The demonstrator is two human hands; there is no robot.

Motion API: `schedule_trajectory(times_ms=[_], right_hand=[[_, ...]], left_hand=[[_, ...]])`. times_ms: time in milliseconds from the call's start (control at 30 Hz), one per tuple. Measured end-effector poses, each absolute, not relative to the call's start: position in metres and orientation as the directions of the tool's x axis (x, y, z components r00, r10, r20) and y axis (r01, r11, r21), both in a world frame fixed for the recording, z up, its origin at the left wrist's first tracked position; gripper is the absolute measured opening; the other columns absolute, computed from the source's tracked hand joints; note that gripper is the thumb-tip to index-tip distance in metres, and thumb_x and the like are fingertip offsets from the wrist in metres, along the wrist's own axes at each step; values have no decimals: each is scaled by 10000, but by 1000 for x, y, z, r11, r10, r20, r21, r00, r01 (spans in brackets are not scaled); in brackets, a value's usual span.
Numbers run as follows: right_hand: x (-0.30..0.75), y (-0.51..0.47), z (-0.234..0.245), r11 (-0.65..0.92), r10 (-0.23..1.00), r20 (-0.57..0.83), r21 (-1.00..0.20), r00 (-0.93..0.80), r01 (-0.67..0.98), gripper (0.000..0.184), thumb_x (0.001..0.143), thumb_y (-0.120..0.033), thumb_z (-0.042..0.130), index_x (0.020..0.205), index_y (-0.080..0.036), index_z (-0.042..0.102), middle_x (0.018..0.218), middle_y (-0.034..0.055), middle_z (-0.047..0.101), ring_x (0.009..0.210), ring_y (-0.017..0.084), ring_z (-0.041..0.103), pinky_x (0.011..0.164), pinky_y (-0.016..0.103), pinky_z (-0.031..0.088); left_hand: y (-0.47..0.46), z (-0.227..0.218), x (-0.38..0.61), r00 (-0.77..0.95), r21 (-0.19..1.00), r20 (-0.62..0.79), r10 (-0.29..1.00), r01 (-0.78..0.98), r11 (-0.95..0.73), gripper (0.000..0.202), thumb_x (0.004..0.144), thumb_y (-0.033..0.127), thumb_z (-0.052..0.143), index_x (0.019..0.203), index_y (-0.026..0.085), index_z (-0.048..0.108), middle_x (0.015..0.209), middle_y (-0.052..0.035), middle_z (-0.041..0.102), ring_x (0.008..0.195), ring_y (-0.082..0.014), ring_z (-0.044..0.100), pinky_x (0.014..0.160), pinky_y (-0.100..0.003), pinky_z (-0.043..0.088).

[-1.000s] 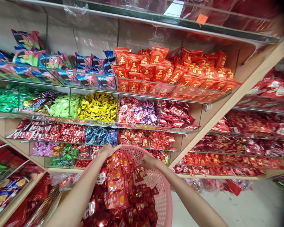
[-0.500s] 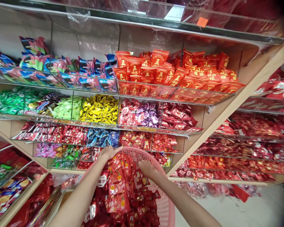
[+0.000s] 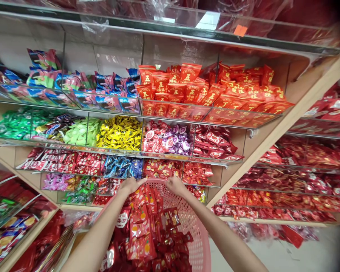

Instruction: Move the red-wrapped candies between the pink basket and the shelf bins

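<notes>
Both bare hands were at the far rim of a pink perforated plastic basket (image 3: 197,241), held at bottom centre of the frame. The left hand (image 3: 132,185) lay along the rim, its fingers closed narrowly around it. The right hand (image 3: 174,185) curled over the rim nearby, its fingertips hidden, so the firmness of its grip could not be told. The basket was heaped with glossy red foil sachets (image 3: 141,234), and the heap stood near the rim, so a sharp tilt could have slid some onto the pale floor (image 3: 272,257) at lower right. Just above, a clear acrylic shelf bin (image 3: 120,133) at centre held yellow-wrapped sweets, and its neighbour (image 3: 166,139) held red-and-purple wrapped sweets. A knock from the basket's rim could have jolted these bins and shaken their loose contents out.
</notes>
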State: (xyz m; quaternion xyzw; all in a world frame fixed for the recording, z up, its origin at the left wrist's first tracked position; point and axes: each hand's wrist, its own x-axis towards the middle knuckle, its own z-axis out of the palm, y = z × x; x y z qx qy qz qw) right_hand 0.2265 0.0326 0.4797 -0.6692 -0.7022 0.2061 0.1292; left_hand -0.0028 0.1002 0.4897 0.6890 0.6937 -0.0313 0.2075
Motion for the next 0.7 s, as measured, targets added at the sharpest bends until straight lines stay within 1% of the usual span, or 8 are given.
schedule_trajectory(times_ms=[33, 67, 133, 167, 233, 367, 533, 700], right_hand=[[226, 42, 483, -3, 998, -55, -534, -30, 845, 211, 750, -254, 513, 571, -148, 545, 571, -1, 563, 568, 79, 515, 524, 161, 354], [225, 51, 485, -53, 999, -41, -638, 36, 768, 234, 756, -275, 512, 559, -150, 529, 553, -3, 555, 539, 74, 503, 507, 160, 349], [219, 68, 485, -195, 977, -118, -840, 180, 506, 286, 743, -331, 545, 521, -159, 489, 478, -14, 519, 452, 65, 462, 446, 160, 329], [215, 75, 484, -264, 956, -192, -892, 221, 367, 311, 732, -354, 563, 503, -165, 471, 435, -21, 495, 405, 62, 434, 408, 162, 312], [206, 87, 481, -363, 920, -315, -910, 235, 201, 334, 731, -362, 574, 487, -174, 446, 376, -31, 458, 337, 57, 380, 345, 164, 268], [196, 100, 479, -427, 887, -407, -903, 220, 52, 290, 748, -249, 572, 512, -167, 425, 359, -39, 450, 296, 40, 331, 292, 151, 206], [201, 96, 489, -450, 872, -466, -884, 150, -127, 256, 732, -166, 589, 538, -151, 423, 385, -62, 448, 299, 10, 318, 283, 119, 177], [212, 84, 497, -454, 877, -477, -862, 59, -228, 226, 732, -149, 585, 544, -133, 460, 404, -64, 455, 305, -3, 317, 288, 101, 189]], left_hand=[[100, 490, -3, 36, 244, -333, 942, 969, 49, 959, 565, 828, 260, 1043, 75, 612, 1089, -225, 596, 1015, -356, 549, 843, -426, 425], [99, 491, -3, 36, 245, -331, 943, 968, 49, 962, 565, 829, 258, 1048, 74, 609, 1094, -226, 593, 1016, -356, 548, 842, -429, 425], [99, 491, -3, 34, 243, -322, 946, 969, 48, 958, 570, 825, 254, 1054, 75, 605, 1102, -227, 588, 1021, -355, 545, 838, -434, 426], [99, 490, -3, 36, 242, -320, 947, 969, 45, 949, 575, 821, 253, 1050, 79, 607, 1100, -225, 590, 1020, -356, 545, 836, -437, 426], [100, 488, -3, 40, 239, -317, 947, 970, 39, 928, 581, 815, 250, 1026, 89, 619, 1089, -219, 598, 1016, -359, 546, 836, -445, 424], [101, 487, -4, 49, 238, -315, 948, 971, 29, 925, 584, 814, 246, 1015, 86, 620, 1085, -219, 600, 1016, -363, 544, 842, -449, 422], [101, 489, -4, 49, 241, -322, 945, 970, 32, 958, 563, 835, 236, 1014, 84, 622, 1096, -223, 592, 1021, -371, 538, 850, -452, 417], [101, 490, -3, 47, 243, -338, 940, 969, 39, 980, 545, 851, 231, 1015, 87, 626, 1086, -221, 599, 1019, -364, 543, 861, -440, 415]])
